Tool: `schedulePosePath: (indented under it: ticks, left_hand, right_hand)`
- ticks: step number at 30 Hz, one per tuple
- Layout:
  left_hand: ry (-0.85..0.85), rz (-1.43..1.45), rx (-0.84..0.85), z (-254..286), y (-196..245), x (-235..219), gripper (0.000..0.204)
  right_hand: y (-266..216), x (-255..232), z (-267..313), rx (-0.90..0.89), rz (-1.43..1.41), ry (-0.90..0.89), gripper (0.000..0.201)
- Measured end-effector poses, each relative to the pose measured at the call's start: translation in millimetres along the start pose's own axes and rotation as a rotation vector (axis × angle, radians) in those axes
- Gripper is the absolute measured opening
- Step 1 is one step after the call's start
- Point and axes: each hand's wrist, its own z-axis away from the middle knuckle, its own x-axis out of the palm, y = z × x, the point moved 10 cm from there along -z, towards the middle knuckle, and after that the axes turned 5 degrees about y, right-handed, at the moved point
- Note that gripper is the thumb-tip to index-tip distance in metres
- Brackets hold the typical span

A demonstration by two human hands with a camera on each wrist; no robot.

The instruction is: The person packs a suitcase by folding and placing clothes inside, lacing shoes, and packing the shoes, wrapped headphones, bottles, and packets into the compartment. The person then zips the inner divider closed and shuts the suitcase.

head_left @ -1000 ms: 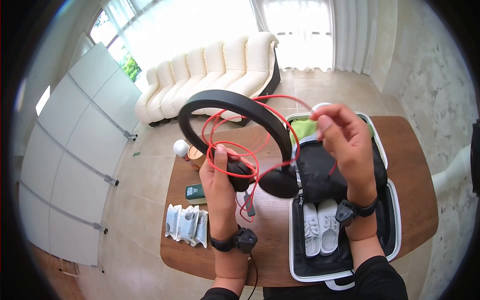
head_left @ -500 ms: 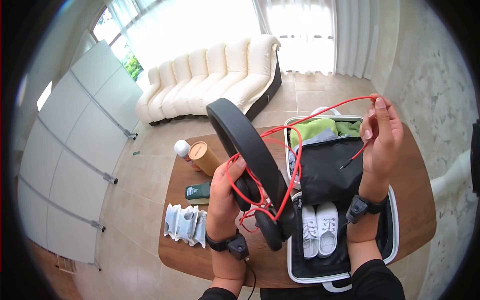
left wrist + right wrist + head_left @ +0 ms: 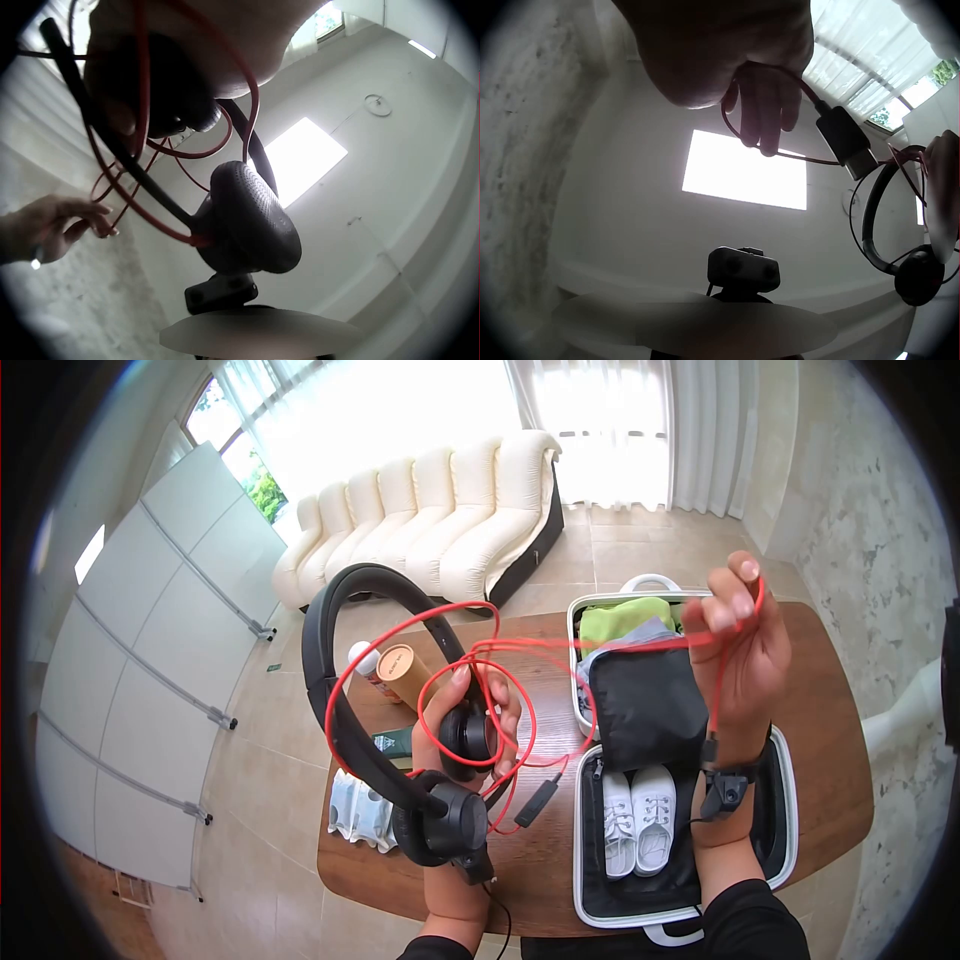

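My left hand (image 3: 434, 722) grips black over-ear headphones (image 3: 327, 660) by one ear cup, above the table's left half. The headband arches to the left, and the other ear cup (image 3: 458, 820) hangs over my left wrist; its perforated cushion (image 3: 259, 214) shows in the left wrist view. Loops of red cable (image 3: 625, 646) surround the left fingers, with a black inline control (image 3: 537, 803) dangling below. Raised over the suitcase's right side, my right hand (image 3: 757, 660) holds the cable's other end in curled fingers. A USB-C plug (image 3: 844, 135) hangs from it in the right wrist view.
An open white-rimmed suitcase (image 3: 584, 890) holds white shoes (image 3: 655, 820), a black panel (image 3: 645, 700) and green clothing (image 3: 625, 622). On the wooden table's (image 3: 835, 780) left stand a brown cylinder (image 3: 405, 672), a white-capped bottle (image 3: 363, 658), a green box (image 3: 393, 742) and soft packs (image 3: 352, 810).
The headphones have turned and swung left, the headband now left of my left hand. My right hand moved right, drawing out cable, then turned; the plug end now hangs by its wrist.
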Motion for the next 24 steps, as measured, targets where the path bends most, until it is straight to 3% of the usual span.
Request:
schedulePosePath:
  ticks: [2, 4, 6, 8, 10, 11, 13, 14, 16, 20, 22, 23, 24]
  left_hand:
    - [0.086, 0.015, -0.034, -0.2, -3.0, -9.8, 0.039]
    - [0.103, -0.041, -0.004, 0.0, -0.8, -10.0, 0.039]
    - [0.119, -0.096, 0.028, 0.6, 2.5, -13.0, 0.039]
    - [0.122, 0.020, -0.076, 1.8, -7.1, -18.5, 0.040]
    - [0.108, 0.032, -0.073, 2.1, -6.6, -14.8, 0.035]
    - [0.093, 0.042, -0.072, 2.0, -7.1, -12.0, 0.031]
    - [0.083, 0.058, -0.035, 0.3, -7.2, -10.0, 0.032]
    - [0.073, 0.073, 0.001, -0.4, -4.8, -9.2, 0.032]
    - [0.087, 0.046, 0.016, -1.0, -4.1, -13.6, 0.035]
    - [0.152, 0.047, 0.022, -2.7, -4.6, -14.0, 0.048]
    - [0.115, -0.006, 0.007, -6.1, -7.7, -17.0, 0.050]
    - [0.077, -0.059, -0.008, -7.1, -10.1, -15.7, 0.052]
    - [0.078, -0.059, -0.008, -7.8, -11.4, -15.0, 0.052]
  right_hand:
    - [-0.1, 2.3, 0.8, -0.036, 0.084, 0.089, 0.021]
    - [1.4, 7.2, 0.7, 0.024, 0.150, -0.023, 0.022]
    - [-3.3, 5.3, 2.0, 0.015, 0.159, -0.015, 0.021]
    - [-4.7, 6.1, 3.0, 0.007, 0.168, -0.008, 0.020]
    - [-16.2, 4.5, 4.8, -0.123, 0.494, 0.062, 0.021]
    - [-14.7, 7.6, 6.9, -0.122, 0.494, 0.062, 0.021]
    - [-2.7, -5.8, 11.2, -0.008, 0.846, 0.254, 0.024]
    - [0.1, -4.3, 10.9, -0.008, 0.846, 0.253, 0.024]
    - [28.0, -9.8, 13.1, 0.248, 1.021, 0.213, 0.031]
    - [55.2, -6.9, 14.3, 0.304, 1.241, 0.123, 0.039]
    - [74.3, -2.6, 19.8, 0.321, 1.319, -0.024, 0.044]
    - [81.3, 0.6, 25.2, 0.433, 1.264, 0.025, 0.046]
    - [82.9, 4.3, 25.4, 0.434, 1.264, 0.025, 0.046]
